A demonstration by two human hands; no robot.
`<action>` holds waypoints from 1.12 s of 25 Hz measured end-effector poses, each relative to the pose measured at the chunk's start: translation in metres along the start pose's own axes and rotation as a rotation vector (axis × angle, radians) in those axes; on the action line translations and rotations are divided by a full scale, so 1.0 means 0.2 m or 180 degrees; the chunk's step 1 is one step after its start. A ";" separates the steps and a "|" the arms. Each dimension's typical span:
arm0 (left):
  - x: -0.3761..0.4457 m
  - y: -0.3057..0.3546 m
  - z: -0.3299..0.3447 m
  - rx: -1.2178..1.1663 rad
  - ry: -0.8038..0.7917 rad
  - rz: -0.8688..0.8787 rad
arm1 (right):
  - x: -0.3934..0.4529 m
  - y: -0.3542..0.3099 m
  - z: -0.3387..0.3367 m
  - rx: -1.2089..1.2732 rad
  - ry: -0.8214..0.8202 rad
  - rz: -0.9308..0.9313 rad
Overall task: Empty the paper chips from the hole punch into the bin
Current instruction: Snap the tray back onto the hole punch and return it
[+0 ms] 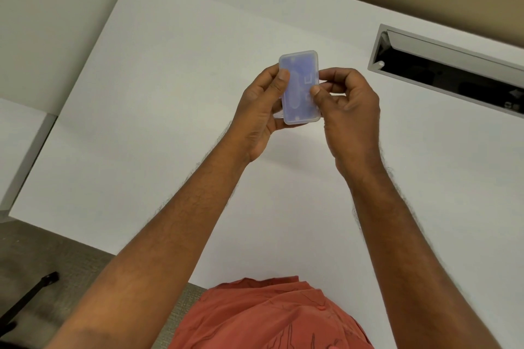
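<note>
Left hand (262, 105) cradles the hole punch (300, 87) above the white surface (170, 93), grip closed along its left edge. Its translucent blue chip tray faces the camera; the long axis runs near to far, leaning slightly left. Right hand (344, 99) pinches the right edge. No bin is in view: prying the tray here would likely spill chips onto the surface.

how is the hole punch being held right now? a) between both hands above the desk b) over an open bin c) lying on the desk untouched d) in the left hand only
a: the left hand and right hand both pinch the bluish hole punch above the white desk; no bin shows.
</note>
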State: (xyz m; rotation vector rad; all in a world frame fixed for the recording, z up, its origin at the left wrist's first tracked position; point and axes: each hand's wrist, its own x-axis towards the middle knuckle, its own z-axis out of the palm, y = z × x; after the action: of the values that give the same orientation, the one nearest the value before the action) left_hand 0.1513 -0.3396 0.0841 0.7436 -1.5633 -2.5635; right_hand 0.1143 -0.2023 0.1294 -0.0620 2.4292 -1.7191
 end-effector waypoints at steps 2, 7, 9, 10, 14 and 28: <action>-0.01 0.00 0.02 0.0069 -0.0047 0.0052 | -0.01 0.00 -0.01 -0.0175 0.0129 -0.0165; -0.05 0.00 0.07 0.0237 0.0001 0.0072 | -0.05 0.02 -0.03 -0.0460 0.0372 -0.0399; -0.07 0.00 0.09 0.0262 -0.0047 0.0074 | -0.04 0.02 -0.05 -0.0269 0.0366 -0.0269; -0.08 0.00 0.10 0.0266 -0.0102 0.0080 | -0.03 0.01 -0.06 -0.0110 0.0321 -0.0161; -0.12 -0.01 0.13 0.0301 -0.0272 0.0083 | -0.01 -0.02 -0.09 0.0564 0.0175 0.0219; -0.23 0.00 0.28 0.0298 -0.0139 -0.0405 | -0.11 -0.01 -0.27 0.0920 0.0105 0.0216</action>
State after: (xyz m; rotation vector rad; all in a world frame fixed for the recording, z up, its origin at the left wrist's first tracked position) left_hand 0.1688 -0.2803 0.1228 0.8272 -1.7134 -2.6267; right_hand 0.1275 -0.1491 0.1515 0.0842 2.1501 -2.0325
